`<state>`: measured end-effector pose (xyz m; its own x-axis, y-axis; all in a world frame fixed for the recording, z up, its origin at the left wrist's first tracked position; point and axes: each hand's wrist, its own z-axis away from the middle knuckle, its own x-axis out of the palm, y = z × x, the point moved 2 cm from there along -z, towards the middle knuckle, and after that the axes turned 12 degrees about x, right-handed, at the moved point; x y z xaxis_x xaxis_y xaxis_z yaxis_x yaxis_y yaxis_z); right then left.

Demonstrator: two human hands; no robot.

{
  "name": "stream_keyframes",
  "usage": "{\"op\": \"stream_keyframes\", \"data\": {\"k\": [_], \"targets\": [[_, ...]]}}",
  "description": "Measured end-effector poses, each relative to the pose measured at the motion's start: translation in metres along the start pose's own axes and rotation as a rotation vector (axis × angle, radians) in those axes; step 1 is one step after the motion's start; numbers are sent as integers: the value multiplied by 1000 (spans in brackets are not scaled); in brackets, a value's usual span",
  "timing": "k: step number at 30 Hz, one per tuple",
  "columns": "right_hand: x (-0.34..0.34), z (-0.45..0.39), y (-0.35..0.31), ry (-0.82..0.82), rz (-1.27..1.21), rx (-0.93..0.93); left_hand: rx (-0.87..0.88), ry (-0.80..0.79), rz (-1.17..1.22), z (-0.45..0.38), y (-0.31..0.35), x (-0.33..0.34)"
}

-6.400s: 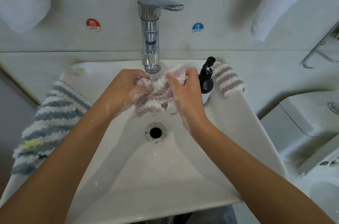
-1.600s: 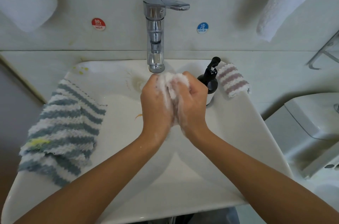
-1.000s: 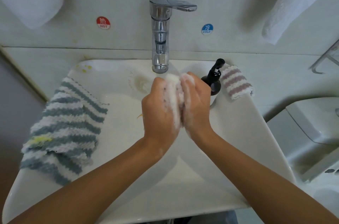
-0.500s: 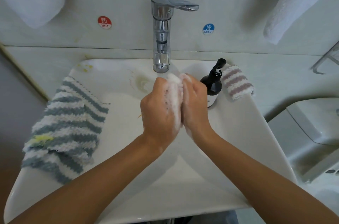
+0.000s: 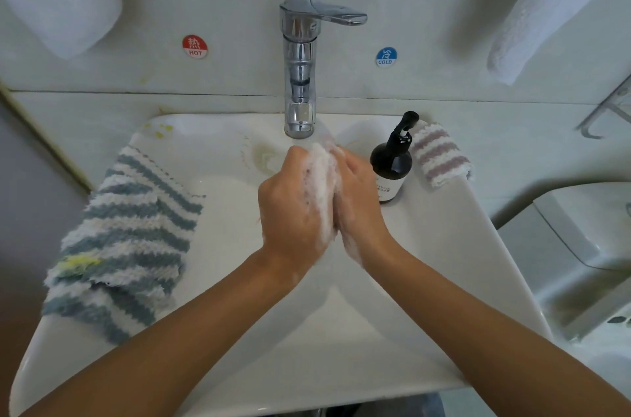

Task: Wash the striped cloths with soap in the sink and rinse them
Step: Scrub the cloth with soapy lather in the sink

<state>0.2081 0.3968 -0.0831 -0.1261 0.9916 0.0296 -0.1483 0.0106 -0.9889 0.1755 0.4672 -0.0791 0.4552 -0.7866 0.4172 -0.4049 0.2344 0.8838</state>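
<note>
Left hand [image 5: 290, 211] and right hand [image 5: 358, 208], fingers curled, clasp a sudsy cloth [image 5: 322, 177] at frame centre, above the sink [image 5: 461, 280]; soap bottle [image 5: 391, 167] on its right rim.

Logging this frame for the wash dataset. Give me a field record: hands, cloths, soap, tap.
left hand: grips sudsy cloth
right hand: grips same cloth
sudsy cloth: bunched between both palms, foamy, over the sink, just below the spout
blue striped cloth: draped over left sink rim, yellow stain
pink striped cloth: back right rim, behind soap bottle
soap bottle: dark pump bottle, upright on right rim
tap: whether water runs cannot be told
</note>
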Motion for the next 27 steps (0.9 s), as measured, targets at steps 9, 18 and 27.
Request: {"op": "stream_keyframes", "data": {"k": [9, 18, 27], "targets": [[1, 16, -6, 65, -26, -319, 167, -147, -203, -8, -5, -1], [-4, 12, -6, 99, 25, -355, 133, -122, -119, -6, 0, 1], [-5, 7, -10, 86, 8, -213, 432, -226, -384, 6, 11, 1]]}}
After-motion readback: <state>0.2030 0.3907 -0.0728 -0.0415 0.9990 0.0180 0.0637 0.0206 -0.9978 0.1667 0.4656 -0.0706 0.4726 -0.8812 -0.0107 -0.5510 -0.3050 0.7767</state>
